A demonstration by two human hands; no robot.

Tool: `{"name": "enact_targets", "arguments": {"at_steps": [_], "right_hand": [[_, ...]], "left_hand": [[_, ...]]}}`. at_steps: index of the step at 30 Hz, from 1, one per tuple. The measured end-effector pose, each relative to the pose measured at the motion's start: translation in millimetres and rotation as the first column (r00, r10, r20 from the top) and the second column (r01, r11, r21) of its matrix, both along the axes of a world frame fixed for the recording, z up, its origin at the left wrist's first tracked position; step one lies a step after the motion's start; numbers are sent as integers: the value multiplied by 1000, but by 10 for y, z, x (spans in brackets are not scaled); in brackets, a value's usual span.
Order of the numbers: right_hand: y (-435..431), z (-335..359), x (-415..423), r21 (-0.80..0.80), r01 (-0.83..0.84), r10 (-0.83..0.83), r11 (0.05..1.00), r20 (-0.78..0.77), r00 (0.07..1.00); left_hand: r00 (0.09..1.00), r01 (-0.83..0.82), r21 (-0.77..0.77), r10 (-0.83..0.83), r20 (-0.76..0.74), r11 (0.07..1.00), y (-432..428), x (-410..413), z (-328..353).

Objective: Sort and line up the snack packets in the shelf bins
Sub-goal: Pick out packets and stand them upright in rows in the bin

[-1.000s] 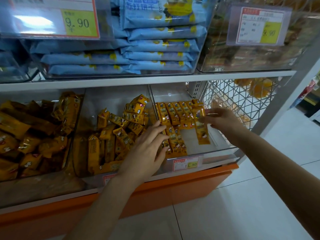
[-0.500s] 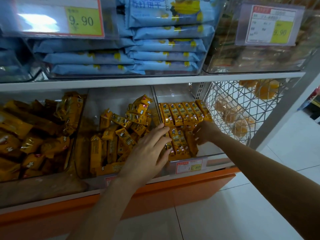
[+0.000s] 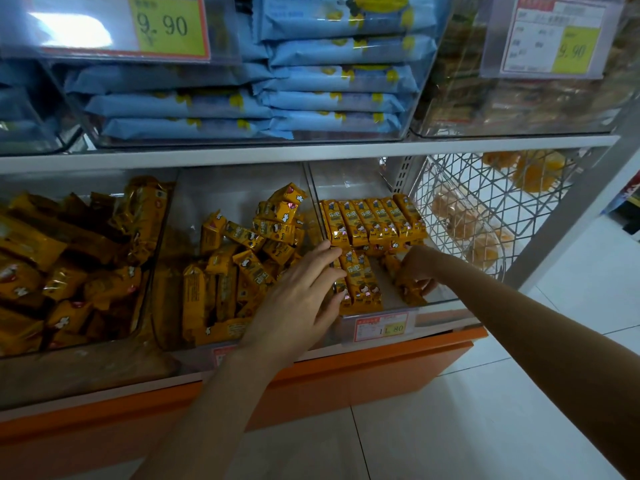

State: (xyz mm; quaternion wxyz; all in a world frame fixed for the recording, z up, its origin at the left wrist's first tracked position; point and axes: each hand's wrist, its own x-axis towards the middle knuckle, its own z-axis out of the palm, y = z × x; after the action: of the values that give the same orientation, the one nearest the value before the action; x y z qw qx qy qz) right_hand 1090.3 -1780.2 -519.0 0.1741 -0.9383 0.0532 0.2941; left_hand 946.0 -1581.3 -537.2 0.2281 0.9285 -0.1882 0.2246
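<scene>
The snack packets [image 3: 360, 282] look light, crinkly and slippery, maybe crumbly inside; best held by the long sides, not the thin end seals; the right hand [image 3: 417, 271] curls round one packet [image 3: 408, 294] at the front of the right bin [image 3: 446, 301]; the left hand [image 3: 301, 292] lies flat, fingers spread, touching the front ones; a neat back row [image 3: 372, 220] sits at 12 o'clock; some bare floor shows at 9 o'clock of the held packet; the wire basket [image 3: 467, 209] stands close at 3 o'clock
</scene>
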Motion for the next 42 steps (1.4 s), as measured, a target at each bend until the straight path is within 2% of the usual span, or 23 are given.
{"name": "enact_targets", "arguments": {"at_steps": [3,6,8,12,16,21,24,28,31,33,36,38,39,40,42], "right_hand": [[-46,0,7,24,21,-22,999,12,1000],[-122,11,-19,219,75,-69,973,-34,997],[-149,26,-67,268,79,-68,960,-48,997],[-158,25,-45,189,63,-68,980,24,997],[-72,-8,-89,288,17,-29,958,37,999],[1,-56,-103,302,-53,25,952,99,995],[12,-52,-109,281,-106,55,954,181,982],[41,-70,-132,167,-200,151,965,265,952],[88,-12,-216,-14,-311,291,950,397,870],[174,101,-355,62,-306,225,950,544,809],[421,366,-652,226,-435,77,872,814,576],[645,525,-829,189,-606,91,773,912,401],[752,546,-878,146,-670,138,727,926,352],[865,549,-915,115,-715,196,689,921,337],[1121,539,-984,106,-755,318,647,863,394]], "left_hand": [[1000,4,-3,-4,5,1000,-2,-1,4],[1000,9,-6,-9,5,1000,-4,7,-4],[1000,12,-15,-12,1,1000,-2,16,-9],[1000,19,-18,-19,0,1000,-8,9,-6],[1000,12,-17,-12,6,1000,-6,3,-4],[1000,11,-19,-12,-5,1000,-9,-9,6],[1000,8,-11,-8,1,1000,-8,-3,1],[1000,2,4,-2,-2,1000,-1,1,8],[1000,-1,63,1,-4,998,32,-40,54],[999,-34,137,30,27,990,101,-106,106],[990,-139,155,132,57,978,303,-250,248],[974,-221,126,213,71,967,513,-356,347],[965,-259,117,251,81,959,633,-411,377],[956,-289,113,279,92,951,743,-464,400],[950,-304,117,291,118,946,905,-549,413]]}}
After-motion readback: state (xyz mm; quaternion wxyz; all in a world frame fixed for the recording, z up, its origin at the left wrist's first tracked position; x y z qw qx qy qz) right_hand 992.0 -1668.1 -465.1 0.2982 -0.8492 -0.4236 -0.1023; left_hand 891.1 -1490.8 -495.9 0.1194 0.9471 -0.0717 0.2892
